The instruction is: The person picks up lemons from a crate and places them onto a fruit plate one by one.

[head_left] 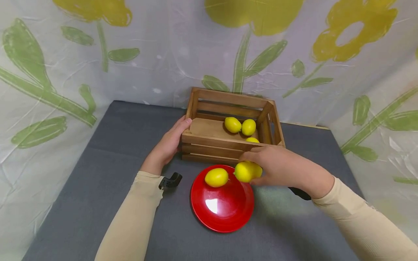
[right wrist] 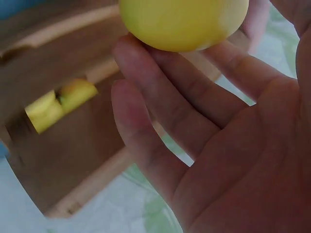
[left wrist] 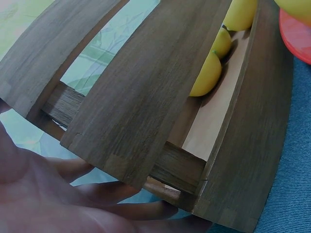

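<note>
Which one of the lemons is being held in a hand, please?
The lemon gripped by the right hand. Another rests on the red plate and three lie inside the wooden crate, none of them held.

You wear long cream sleeves (head_left: 128, 217). A black angled fitting (head_left: 168, 182) juts at your left wrist, a black curved piece (head_left: 300, 194) at your right.
</note>
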Tool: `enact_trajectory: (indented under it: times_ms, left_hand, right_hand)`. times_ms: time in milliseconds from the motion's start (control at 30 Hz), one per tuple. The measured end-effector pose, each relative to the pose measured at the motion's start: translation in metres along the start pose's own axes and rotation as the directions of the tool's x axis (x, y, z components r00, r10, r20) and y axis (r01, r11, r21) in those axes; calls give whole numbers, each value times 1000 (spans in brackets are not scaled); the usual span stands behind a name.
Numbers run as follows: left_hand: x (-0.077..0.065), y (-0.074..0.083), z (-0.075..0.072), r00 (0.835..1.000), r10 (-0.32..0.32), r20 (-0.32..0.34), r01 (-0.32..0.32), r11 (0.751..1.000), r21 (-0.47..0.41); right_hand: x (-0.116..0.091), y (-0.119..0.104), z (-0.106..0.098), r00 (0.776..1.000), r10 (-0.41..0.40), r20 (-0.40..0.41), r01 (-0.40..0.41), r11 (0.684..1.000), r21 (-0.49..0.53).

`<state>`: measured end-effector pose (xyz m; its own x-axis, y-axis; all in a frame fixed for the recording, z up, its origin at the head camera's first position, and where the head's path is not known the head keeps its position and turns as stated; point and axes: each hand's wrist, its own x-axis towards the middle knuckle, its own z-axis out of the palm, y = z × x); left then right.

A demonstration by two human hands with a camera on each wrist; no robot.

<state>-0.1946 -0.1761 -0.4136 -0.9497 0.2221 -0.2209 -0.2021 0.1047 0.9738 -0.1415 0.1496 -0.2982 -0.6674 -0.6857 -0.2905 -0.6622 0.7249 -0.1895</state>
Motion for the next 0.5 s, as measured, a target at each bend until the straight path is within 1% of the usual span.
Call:
enact_trajectory:
  times_ms: [200, 367, 500]
  left_hand:
    - [1, -1, -1, 1000, 2, 3, -2, 1000, 4]
    - [2, -1, -1, 1000, 4, 1, -4, 1000, -3]
    - [2, -1, -1, 1000, 6, 2, -6, 1000, -7]
  right_hand:
    - [12, 3, 23, 998, 32, 52, -34, 999, 42]
    - [20, 5, 38, 998, 32, 53, -33, 999, 27]
    - [25, 6, 47, 996, 46, 76, -48, 998, 28]
